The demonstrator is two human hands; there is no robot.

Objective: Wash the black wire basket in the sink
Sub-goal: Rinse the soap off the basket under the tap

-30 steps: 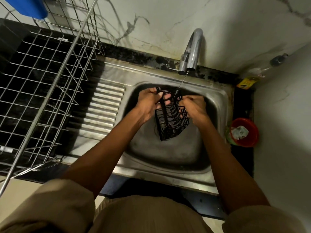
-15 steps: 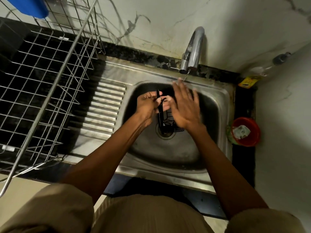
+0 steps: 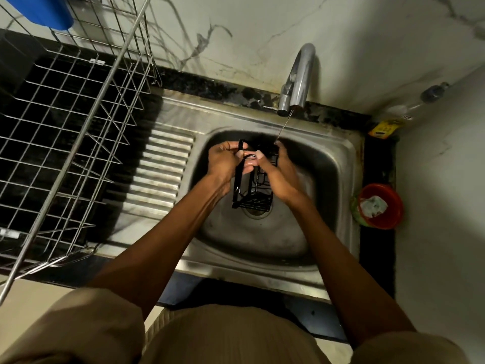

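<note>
Khaki sleeves (image 3: 78, 329) fill the bottom edge, both bare forearms reaching forward over the front rim of the stainless steel sink (image 3: 252, 274).

Black wire basket (image 3: 253, 187) is held up inside the bowl, just above the round drain (image 3: 257, 210). Its mesh bottom end faces the camera and its long side runs away toward the tap. Can't tell if the low end touches the bowl floor.

Left hand (image 3: 225, 161) grips the basket's left edge near the top: fingers curled round the black frame, thumb on the near side. Right hand (image 3: 280, 174) lies on the basket's right side, fingers bent over the upper wires; its fingertips sit close to the left hand's, roughly meeting over the top of the basket. How tightly the right one clamps is unclear, the wires hide part of it.

Ribbed drainboard (image 3: 165, 166) sits left of the bowl. Left of that, a chrome wire dish rack (image 3: 65, 132) stands on the dark counter (image 3: 380, 164). A blue plastic item (image 3: 49, 10) is at the rack's far top corner, cut off by the frame.

Right of the sink: red bowl (image 3: 380, 206) with a crumpled white wad in it, on the counter by the wall.

Far side: chrome tap (image 3: 299, 77) running a thin stream that lands at the right hand's fingertips. A yellow-labelled clear bottle (image 3: 393, 119) lies in the far right corner. Marbled white wall (image 3: 249, 30) behind.
</note>
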